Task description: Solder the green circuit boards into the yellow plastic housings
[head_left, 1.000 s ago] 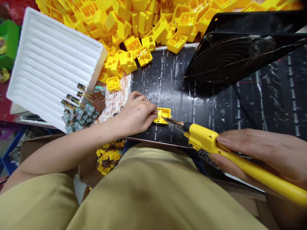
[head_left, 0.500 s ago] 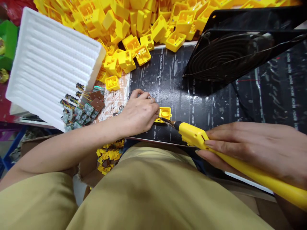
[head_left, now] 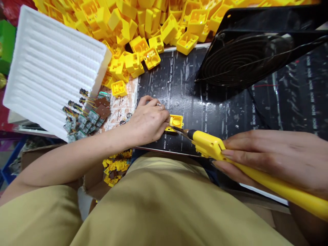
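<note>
My left hand (head_left: 150, 121) is closed, with its fingertips at the left end of a small yellow plastic case (head_left: 177, 121) on the black bench mat. The hand covers that end of the case; its exposed part has a round grille of small holes. My right hand (head_left: 279, 157) is wrapped around the long yellow handle of what looks like a soldering iron (head_left: 208, 143). The dark metal tip points left and reaches the near edge of the case, close to my left fingertips. Exactly what the tip touches is hidden.
Yellow cases (head_left: 151, 20) are heaped at the back. A black fan (head_left: 241, 58) stands at the right rear. On the left, a ribbed white foam tray (head_left: 56, 61) carries small wired circuit boards (head_left: 87, 119). Below the bench edge sits a box with yellow parts (head_left: 116, 167).
The soldering iron and my right hand have shifted very slightly to the right. My left hand stays at the case, and the view has moved a little.
</note>
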`<state>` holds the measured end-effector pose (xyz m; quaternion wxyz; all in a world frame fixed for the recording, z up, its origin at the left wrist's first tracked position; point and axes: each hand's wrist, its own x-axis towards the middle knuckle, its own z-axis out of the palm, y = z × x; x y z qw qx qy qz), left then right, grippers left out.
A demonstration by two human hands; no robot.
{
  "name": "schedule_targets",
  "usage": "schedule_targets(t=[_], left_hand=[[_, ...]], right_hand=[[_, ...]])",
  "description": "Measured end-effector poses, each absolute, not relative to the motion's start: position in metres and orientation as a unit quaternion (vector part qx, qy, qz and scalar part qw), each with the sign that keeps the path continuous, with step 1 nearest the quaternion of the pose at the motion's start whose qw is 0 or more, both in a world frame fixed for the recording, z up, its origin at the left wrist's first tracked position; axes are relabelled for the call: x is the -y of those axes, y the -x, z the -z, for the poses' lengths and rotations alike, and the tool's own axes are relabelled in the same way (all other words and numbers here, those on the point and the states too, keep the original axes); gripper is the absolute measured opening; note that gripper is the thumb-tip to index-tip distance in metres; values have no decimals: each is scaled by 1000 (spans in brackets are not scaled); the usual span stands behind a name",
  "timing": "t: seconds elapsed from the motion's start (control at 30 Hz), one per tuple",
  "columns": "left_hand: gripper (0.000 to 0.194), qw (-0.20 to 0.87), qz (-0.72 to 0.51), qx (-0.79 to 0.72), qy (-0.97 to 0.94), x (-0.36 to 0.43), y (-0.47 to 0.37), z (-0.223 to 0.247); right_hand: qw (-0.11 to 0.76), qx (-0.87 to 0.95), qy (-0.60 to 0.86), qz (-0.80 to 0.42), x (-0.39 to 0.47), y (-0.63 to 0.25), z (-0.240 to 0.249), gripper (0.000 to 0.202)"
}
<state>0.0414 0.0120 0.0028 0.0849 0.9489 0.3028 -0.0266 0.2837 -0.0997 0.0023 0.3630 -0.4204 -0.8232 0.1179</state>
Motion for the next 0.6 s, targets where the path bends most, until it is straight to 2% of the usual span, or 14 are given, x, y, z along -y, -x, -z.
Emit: schedule_targets(t=[0.2, 0.43, 0.6], left_hand=[[27, 89, 27, -304, -948, -12, -39, -2], [28, 81, 26, -300, -950, -12, -39, -2], [28, 80, 29, -301, -950, -13, -39, -3]], right_hand=[[362, 790, 479, -124, 111, -288, 1, 28], [358, 815, 435, -135, 103, -300, -3, 19], [359, 837, 392, -133, 97, -305, -5, 22]])
